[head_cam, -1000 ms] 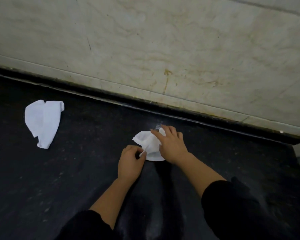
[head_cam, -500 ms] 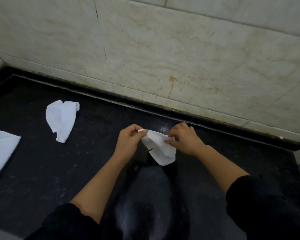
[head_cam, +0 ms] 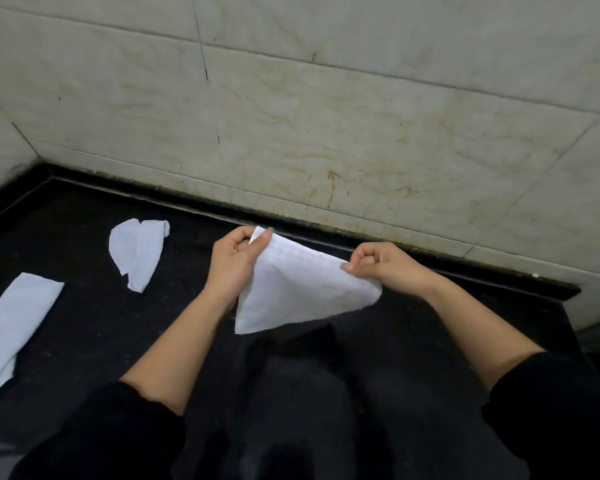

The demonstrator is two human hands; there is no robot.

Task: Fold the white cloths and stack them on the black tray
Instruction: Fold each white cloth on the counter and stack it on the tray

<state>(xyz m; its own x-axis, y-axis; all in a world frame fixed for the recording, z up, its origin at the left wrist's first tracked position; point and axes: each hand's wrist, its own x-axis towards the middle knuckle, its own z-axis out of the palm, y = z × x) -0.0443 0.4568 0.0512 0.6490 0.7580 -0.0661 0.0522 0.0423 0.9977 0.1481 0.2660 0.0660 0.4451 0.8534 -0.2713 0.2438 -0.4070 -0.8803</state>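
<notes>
Since half a second ago the white cloth (head_cam: 298,292) has gone from a bunched wad to a sheet stretched between both hands. Left hand (head_cam: 234,268) pinches one top corner, right hand (head_cam: 385,268) pinches the other, I guess to square it up for a fold. It hangs below the knuckles over the black surface (head_cam: 84,306), thin, faintly creased. A crumpled cloth (head_cam: 137,252) lies well left of the left hand.

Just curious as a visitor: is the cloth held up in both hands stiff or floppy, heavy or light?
Probably floppy: the cloth hangs in a sagging point between the left hand and right hand. Likely light, since mere pinches at its top edge carry it. The crumpled cloth lying nearby suggests it creases easily.
</notes>
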